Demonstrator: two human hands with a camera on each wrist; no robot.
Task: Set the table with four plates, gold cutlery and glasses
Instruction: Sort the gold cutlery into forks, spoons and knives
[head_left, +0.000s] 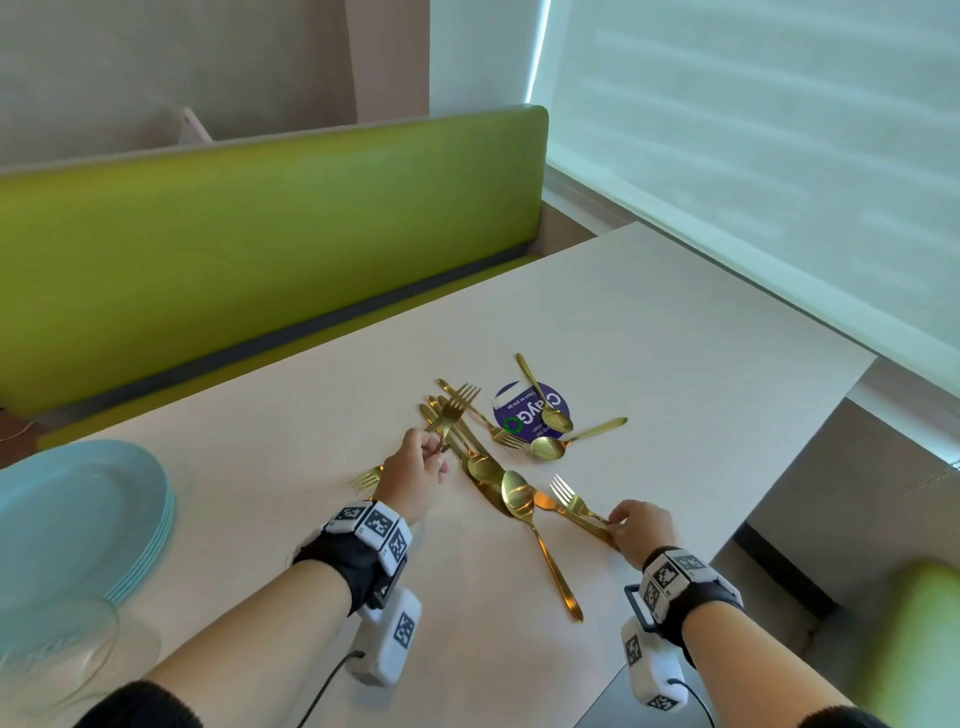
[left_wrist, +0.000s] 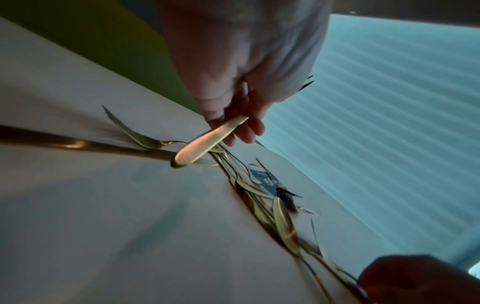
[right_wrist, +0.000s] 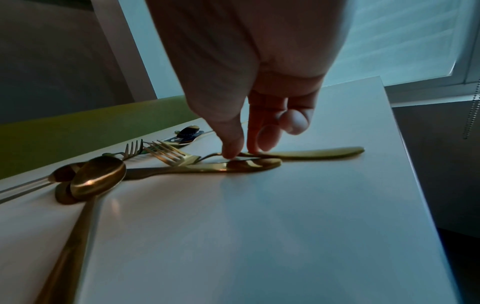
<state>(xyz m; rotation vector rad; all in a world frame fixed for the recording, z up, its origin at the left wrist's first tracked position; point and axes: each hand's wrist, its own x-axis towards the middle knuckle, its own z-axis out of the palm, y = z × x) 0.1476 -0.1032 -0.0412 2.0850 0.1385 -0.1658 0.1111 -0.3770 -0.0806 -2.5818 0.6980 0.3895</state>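
Note:
Gold cutlery (head_left: 493, 457) lies in a loose heap on the white table (head_left: 675, 338): several forks, spoons and knives. My left hand (head_left: 431, 460) grips a gold fork (head_left: 453, 410) by its handle (left_wrist: 213, 139), tines up and raised over the heap. My right hand (head_left: 621, 525) pinches the handle of another gold fork (head_left: 569, 496) between thumb and forefinger (right_wrist: 232, 151); that fork (right_wrist: 171, 154) rests across a knife (right_wrist: 215, 167). A stack of pale blue plates (head_left: 78, 519) sits at the left, with a clear glass (head_left: 57, 660) in front of it.
A round purple sticker (head_left: 530, 410) is on the table under two spoons. One more fork (head_left: 366, 478) pokes out beside my left wrist. A green bench (head_left: 260, 234) runs along the far side. The table's right edge (head_left: 800, 462) drops off near my right hand.

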